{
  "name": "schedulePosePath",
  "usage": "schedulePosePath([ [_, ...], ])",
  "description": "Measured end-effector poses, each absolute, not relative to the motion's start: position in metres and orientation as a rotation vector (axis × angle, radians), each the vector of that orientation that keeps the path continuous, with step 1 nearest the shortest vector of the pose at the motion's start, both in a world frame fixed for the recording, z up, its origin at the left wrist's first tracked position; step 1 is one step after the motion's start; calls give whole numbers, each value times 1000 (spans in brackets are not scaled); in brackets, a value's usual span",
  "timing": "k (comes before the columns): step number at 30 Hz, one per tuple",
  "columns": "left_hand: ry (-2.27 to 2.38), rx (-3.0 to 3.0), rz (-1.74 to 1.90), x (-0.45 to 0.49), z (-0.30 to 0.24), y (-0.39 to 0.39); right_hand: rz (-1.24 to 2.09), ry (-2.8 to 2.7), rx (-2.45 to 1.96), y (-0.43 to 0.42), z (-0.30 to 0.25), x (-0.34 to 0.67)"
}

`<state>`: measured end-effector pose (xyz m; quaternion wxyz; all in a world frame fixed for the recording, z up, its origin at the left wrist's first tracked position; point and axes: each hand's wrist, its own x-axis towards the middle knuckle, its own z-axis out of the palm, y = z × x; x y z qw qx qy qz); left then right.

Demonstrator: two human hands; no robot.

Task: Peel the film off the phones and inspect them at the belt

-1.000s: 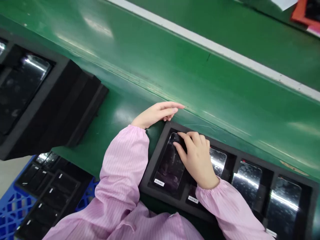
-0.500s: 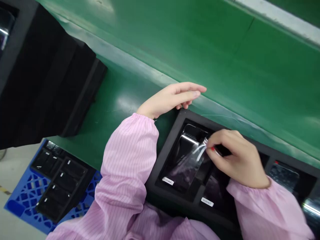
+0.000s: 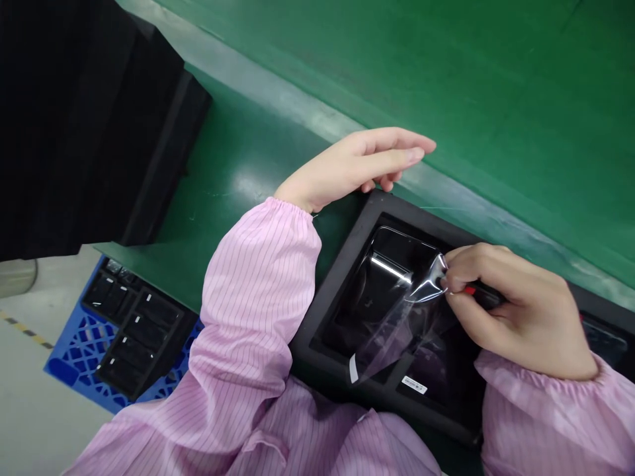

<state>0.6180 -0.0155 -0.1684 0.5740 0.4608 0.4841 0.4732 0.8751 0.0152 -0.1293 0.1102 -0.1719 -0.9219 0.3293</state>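
My right hand [image 3: 516, 304] is closed, thumb and forefinger pinching a clear protective film [image 3: 389, 340]. The film hangs creased and slanted over a black glass-fronted phone [image 3: 381, 261], and a white label [image 3: 353, 368] sits on its lower end. Inside the curl of that hand shows a dark thing with a red end [image 3: 489, 296]; its kind is unclear. The phone lies in a compartment of a black foam tray [image 3: 340, 274]. Beside it, partly hidden by my right hand, is another dark compartment with a white barcode label [image 3: 414, 385]. My left hand [image 3: 362, 162], fingers stretched out, rests by the tray's far left corner, holding nothing.
A tall stack of black foam trays [image 3: 99, 119] stands at the left on the green bench [image 3: 248, 172]. Below it, a blue plastic pallet [image 3: 82, 344] on the floor carries more black trays [image 3: 139, 344]. A raised green surface [image 3: 446, 79] runs along the back.
My right hand has moved right, drawing the film with it; the film's labelled lower end has lifted and swung right. My left hand stays stretched out by the tray corner. The view has shifted slightly.
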Motion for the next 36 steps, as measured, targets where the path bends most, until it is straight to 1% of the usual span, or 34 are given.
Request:
schedulePosePath([
  [5,1186,1227,1082,621,-164,-21,889,-2713,-466,14,-130,875],
  [8,1210,1466,911,625,-158,-34,839,-2674,-465,14,-128,875],
  [10,1318,1594,762,630,-154,-44,819,-2635,-491,15,-127,877],
  [13,1471,1653,607,636,-150,-54,844,-2606,-535,14,-126,881],
  [16,1484,1651,527,636,-149,-54,831,-2617,-549,13,-126,884],
  [20,1460,1664,518,631,-147,-51,750,-2658,-548,12,-127,882],
  [28,1322,1606,658,619,-150,-52,872,-2647,-525,12,-128,880],
  [36,1290,1571,686,617,-150,-51,928,-2617,-577,15,-128,881],
])
